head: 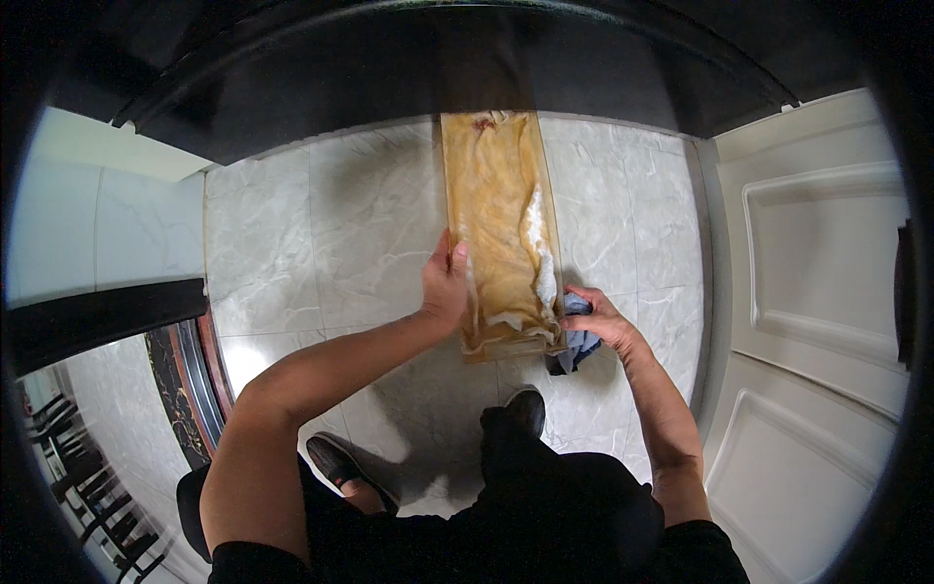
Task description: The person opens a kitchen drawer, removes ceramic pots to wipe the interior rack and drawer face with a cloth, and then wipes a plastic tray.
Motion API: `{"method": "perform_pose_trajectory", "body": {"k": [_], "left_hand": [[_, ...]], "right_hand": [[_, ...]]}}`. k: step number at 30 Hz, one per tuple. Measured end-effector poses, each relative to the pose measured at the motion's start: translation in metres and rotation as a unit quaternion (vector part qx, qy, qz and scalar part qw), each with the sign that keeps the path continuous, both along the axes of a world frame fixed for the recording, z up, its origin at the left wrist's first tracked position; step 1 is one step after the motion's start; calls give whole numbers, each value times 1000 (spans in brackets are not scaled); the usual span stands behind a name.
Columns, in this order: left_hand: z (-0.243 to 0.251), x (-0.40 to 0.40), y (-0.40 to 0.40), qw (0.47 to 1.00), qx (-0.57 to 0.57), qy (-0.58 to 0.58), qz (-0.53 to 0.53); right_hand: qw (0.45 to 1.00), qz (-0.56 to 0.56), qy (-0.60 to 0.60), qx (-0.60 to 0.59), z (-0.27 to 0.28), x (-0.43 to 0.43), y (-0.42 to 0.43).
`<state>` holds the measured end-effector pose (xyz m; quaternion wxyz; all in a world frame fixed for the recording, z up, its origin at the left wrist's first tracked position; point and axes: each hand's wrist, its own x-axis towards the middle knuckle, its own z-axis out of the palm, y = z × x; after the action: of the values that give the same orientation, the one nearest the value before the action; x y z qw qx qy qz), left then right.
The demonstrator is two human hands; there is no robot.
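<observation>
A long, shallow, see-through tray [478, 356] stretches away from me above the tiled floor. Its far end meets the lower edge of a glossy black panel. Inside lies a crumpled, amber-yellow lining [490, 219] with white patches along the right side and a small reddish spot at the far end. My left hand [445, 281] grips the tray's left wall, thumb over the rim. At the near right corner, my right hand [597, 319] holds a bunched blue-grey cloth [578, 337], its fingertips against the tray's wall.
The glossy black panel [328, 87] spans the far side. White panelled cabinet doors [824, 241] stand on the right. Marbled grey tiles [379, 226] cover the floor, with my shoes [522, 409] near the tray. A dark-framed doorway [193, 372] lies left.
</observation>
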<state>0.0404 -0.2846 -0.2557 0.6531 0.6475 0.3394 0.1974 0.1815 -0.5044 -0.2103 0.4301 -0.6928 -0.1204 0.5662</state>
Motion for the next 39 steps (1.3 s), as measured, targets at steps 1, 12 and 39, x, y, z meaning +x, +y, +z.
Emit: {"method": "perform_pose_trajectory", "body": {"k": [1,12,39], "left_hand": [[-3,-1,3,1000,13,-1,-1],[-15,6,23,999,38,17,-12],[-5,49,28,813,-563,-146,-16]], "right_hand": [[1000,1,2,-1,4,0,2],[988,-112,33,104,-33,-12,8],[817,-423,291,261,-52,-5,17]]}}
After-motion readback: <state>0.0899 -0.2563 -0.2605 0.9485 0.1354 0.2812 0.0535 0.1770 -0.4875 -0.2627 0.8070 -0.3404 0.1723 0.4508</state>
